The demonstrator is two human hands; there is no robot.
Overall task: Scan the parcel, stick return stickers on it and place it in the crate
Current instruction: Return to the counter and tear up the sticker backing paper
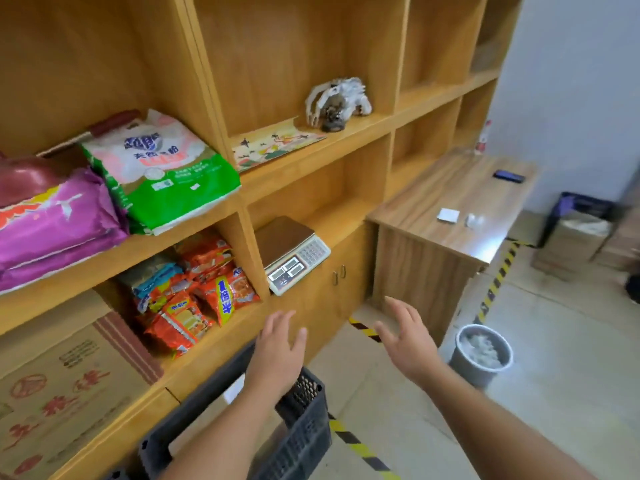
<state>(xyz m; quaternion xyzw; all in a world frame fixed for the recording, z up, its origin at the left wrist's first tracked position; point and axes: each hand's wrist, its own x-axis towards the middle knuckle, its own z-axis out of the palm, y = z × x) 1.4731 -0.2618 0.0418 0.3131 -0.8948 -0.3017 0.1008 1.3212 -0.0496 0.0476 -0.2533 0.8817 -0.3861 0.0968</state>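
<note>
A tall wooden shelf unit [214, 109] fills the left and middle of the view, its compartments holding a green and white bag [162, 171], purple packs [59, 223], a heap of orange snack packets [194, 292] and a weighing scale [292, 252] at the front edge of its shelf. To the right stands the desk [446, 209], with a small white square [448, 215] and a small clear item [471, 220] near its middle and a dark phone [508, 176] by its far right corner. Below, a dark slatted crate [298, 434] sits on the floor against the foot of the shelves; something pale shows inside it, too hidden to identify. A grey bin [482, 355] stands on the floor near the desk's front corner.

Both forearms reach forward from the bottom edge. The left hand [277, 355] hovers over the crate's far rim, back up, fingers spread and empty. The right hand [408, 341] is raised beside it, well apart, palm turned inward, fingers splayed, holding and touching nothing. No parcel can be made out in either hand.
</note>
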